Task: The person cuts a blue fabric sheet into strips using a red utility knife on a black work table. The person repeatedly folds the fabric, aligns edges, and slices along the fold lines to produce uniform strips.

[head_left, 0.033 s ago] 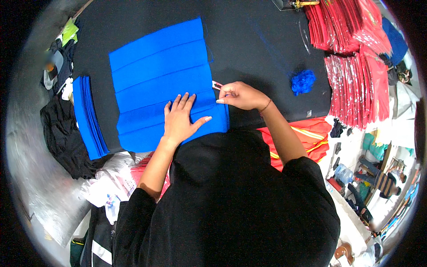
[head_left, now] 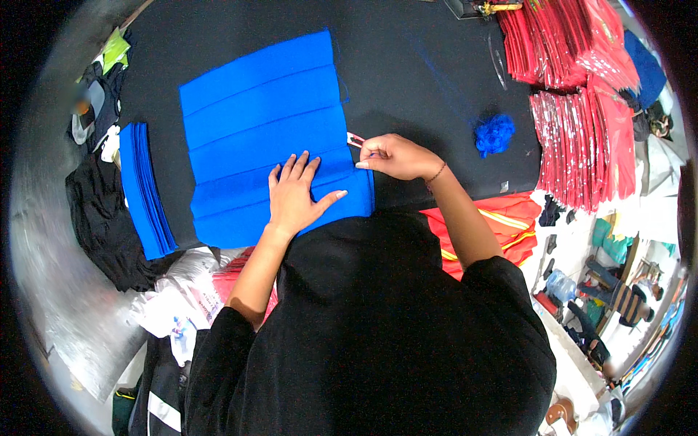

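A large blue cloth [head_left: 262, 109] with several crosswise creases or seams lies spread on the black table. My left hand [head_left: 294, 196] rests flat on its near part, fingers spread and thumb out to the side. At the cloth's right edge my right hand [head_left: 396, 156] is closed, thumb and fingers pinched together. From this fist a small slim tool with a pink and white end [head_left: 354, 139] sticks out toward the cloth; its exact kind is too small to tell. The right thumb touches or nearly touches the cloth edge.
Folded blue cloth pieces [head_left: 145, 192] stand stacked at the left table edge. A tangle of blue thread [head_left: 494, 135] lies to the right on the black table [head_left: 429, 87]. Red plastic-wrapped packs [head_left: 571, 145] line the right side. Red fabric [head_left: 487, 225] hangs at the near edge.
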The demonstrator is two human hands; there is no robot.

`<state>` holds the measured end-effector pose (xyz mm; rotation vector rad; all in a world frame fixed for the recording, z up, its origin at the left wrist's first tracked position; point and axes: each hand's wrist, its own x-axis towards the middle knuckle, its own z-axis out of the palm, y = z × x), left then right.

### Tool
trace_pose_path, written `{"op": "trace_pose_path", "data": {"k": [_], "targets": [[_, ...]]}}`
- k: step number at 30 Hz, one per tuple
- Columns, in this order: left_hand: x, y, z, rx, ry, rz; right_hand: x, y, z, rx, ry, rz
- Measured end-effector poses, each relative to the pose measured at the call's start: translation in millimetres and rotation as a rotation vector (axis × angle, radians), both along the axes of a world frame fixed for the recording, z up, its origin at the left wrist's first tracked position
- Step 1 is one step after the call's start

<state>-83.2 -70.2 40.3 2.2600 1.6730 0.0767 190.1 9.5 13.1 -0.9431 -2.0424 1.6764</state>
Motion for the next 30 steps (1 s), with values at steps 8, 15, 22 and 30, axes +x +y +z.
{"op": "trace_pose_path", "data": {"k": [8, 15, 22, 30], "targets": [[-2.1, -3.9, -11.9, 0.135, -0.138, 0.042, 5.8, -5.7, 2.8, 0.195, -0.013, -0.077], [-0.9, -4.6, -11.6, 0.152, -0.166, 0.061, -11.0, -16.2, -0.3, 0.300, -0.027, -0.024], [-1.3, -5.3, -11.5, 0.142, -0.165, 0.077, 22.3, -9.3, 2.8, 0.149, 0.214, -0.161], [-1.8, -5.2, -11.9, 0.124, -0.155, 0.074, 2.3, -26.5, 7.1, -0.533, 1.010, -0.672]]}}
